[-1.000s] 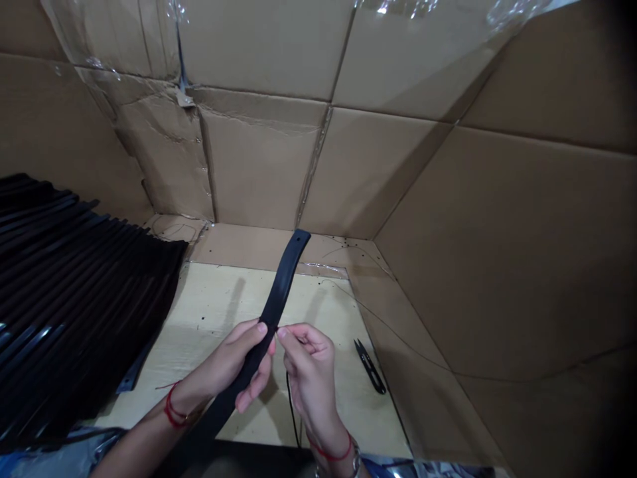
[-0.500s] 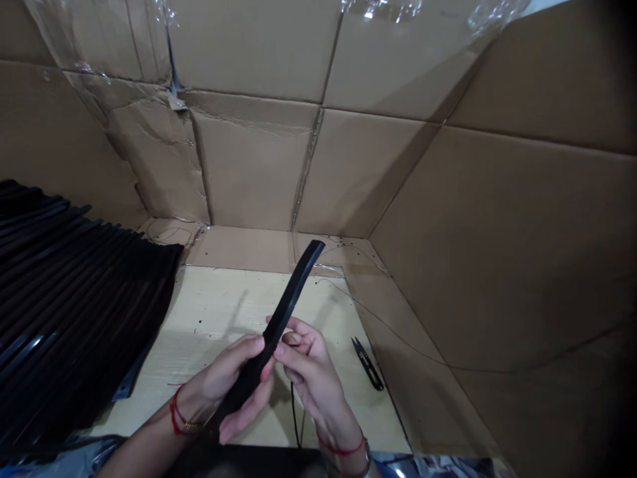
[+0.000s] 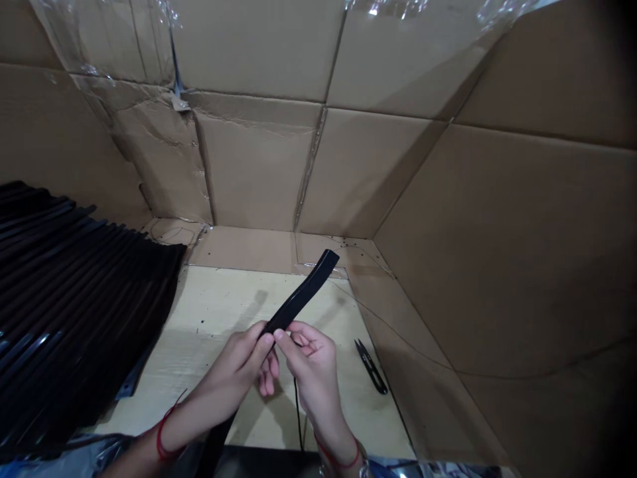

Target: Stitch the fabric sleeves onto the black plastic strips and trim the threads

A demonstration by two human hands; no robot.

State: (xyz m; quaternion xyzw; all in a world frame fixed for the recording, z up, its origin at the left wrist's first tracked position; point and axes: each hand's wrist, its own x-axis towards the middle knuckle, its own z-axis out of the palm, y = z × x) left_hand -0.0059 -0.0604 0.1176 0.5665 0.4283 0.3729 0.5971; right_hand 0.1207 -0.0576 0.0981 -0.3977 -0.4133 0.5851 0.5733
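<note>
A long black strip (image 3: 303, 292) slants up and to the right over the pale board, its broad face showing and its lower part passing under my left wrist. My left hand (image 3: 249, 358) is closed round the strip's middle. Thumb and fingers of my right hand (image 3: 308, 358) pinch the strip's edge just beside the left thumb. A thin black cord (image 3: 299, 415) hangs below my right hand; its upper end is hidden by the fingers.
Many black strips (image 3: 84, 299) lie in a pile at the left. Black thread snips (image 3: 371, 367) rest on the pale board (image 3: 189, 358) to the right. Cardboard walls (image 3: 259, 166) rise behind and at the right, and a thin thread crosses the right side.
The strip has turned to show its broad face and leans further right. My left hand has rolled over it, its back now showing. My right hand stays near the same spot.
</note>
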